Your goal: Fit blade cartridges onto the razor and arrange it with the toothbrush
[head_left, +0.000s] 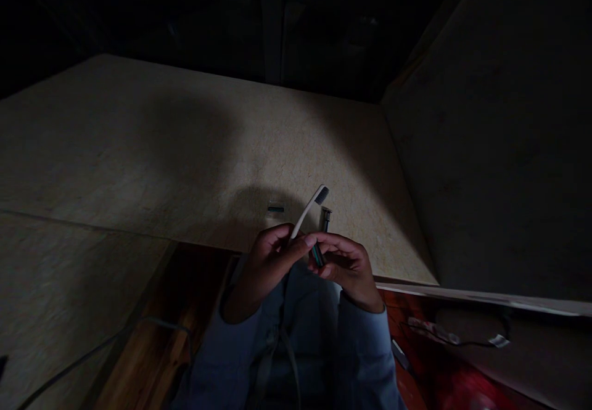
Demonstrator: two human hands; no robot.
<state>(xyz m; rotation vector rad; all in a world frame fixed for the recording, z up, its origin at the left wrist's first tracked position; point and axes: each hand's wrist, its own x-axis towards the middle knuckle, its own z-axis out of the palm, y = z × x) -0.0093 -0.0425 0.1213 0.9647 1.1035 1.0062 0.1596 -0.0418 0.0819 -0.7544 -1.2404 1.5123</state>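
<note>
1. Two bare hands, left hand (271,262) and right hand (349,267), meet over the near edge of a pale, mottled tabletop (185,151); blue sleeves on both arms.
2. Left fingers: closed around the lower handle of a white toothbrush (304,217), tilted, dark bristles up. Left thumb reaches a small dark piece with a green strip (317,254).
3. Right fingers: pinching that dark piece between thumb and fingertips.
4. Razor-like item (327,216): just beyond the right fingers; lying or held, cannot tell.
5. Small clear case (276,209), dark strip inside: on the tabletop, beyond the left hand.
6. Surroundings: dim; shadows across the tabletop, dark panels behind, grey upright surface (499,151) at right. Below: brown wood (152,348), a cable (78,364), red material (467,379).
</note>
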